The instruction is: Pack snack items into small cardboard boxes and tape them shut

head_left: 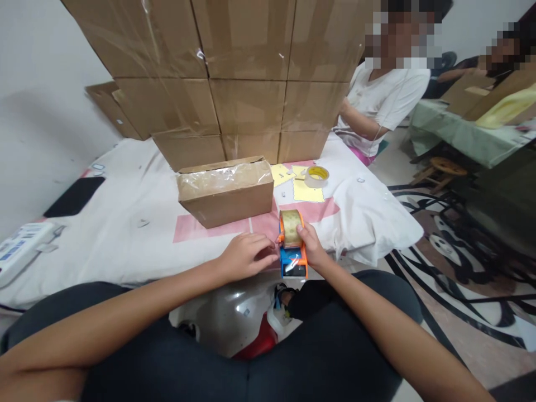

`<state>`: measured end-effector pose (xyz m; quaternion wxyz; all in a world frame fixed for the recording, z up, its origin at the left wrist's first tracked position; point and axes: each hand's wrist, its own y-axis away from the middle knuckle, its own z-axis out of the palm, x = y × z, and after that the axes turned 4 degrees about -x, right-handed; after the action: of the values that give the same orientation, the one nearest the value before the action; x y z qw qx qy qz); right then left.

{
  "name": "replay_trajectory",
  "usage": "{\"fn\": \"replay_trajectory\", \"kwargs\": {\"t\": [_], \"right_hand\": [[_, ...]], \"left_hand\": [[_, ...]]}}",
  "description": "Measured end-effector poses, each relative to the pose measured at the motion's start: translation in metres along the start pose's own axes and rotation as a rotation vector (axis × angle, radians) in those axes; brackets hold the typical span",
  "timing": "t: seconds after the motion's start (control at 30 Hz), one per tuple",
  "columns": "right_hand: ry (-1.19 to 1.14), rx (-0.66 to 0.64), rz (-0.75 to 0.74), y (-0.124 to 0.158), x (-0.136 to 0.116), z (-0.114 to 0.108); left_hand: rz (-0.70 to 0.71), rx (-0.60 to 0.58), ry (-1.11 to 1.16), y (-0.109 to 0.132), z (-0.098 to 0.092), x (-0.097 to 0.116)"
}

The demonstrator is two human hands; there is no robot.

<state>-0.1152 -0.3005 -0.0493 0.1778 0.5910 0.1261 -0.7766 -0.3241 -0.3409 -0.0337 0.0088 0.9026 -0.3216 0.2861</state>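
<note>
My right hand (312, 243) is wrapped round the side of a blue and orange tape dispenser (293, 255), which carries a wide roll of yellowish clear tape (290, 229). It is held above the table's near edge. My left hand (246, 257) is just left of the dispenser, thumb and fingers apart and slightly bent. Its fingertips come close to the dispenser's side; whether they touch it I cannot tell. Beyond my hands a closed cardboard box (228, 198) stands on the table, with shiny clear tape along its top.
Taped cardboard boxes (247, 106) are stacked at the back. A loose tape roll (317, 176) lies on yellow paper (307, 192). On the left are a black flat object (74, 196) and a white power strip (23, 251). A person in a white shirt (402, 95) sits at the right.
</note>
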Motion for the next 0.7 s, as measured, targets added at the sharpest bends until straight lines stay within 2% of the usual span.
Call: {"fn": "replay_trajectory", "kwargs": {"t": [0.13, 0.33, 0.43, 0.7], "right_hand": [[0.033, 0.061, -0.012, 0.0, 0.004, 0.002], [0.071, 0.115, -0.094, 0.001, 0.007, 0.005], [0.041, 0.139, -0.117, 0.0, 0.007, 0.007], [-0.021, 0.244, -0.188, -0.003, 0.005, 0.016]], "left_hand": [[-0.091, -0.019, 0.282, -0.003, 0.013, 0.007], [-0.229, 0.091, 0.51, -0.007, 0.03, 0.015], [-0.324, 0.142, 0.563, -0.009, 0.031, 0.021], [-0.346, 0.307, 0.736, -0.01, 0.028, 0.031]]}}
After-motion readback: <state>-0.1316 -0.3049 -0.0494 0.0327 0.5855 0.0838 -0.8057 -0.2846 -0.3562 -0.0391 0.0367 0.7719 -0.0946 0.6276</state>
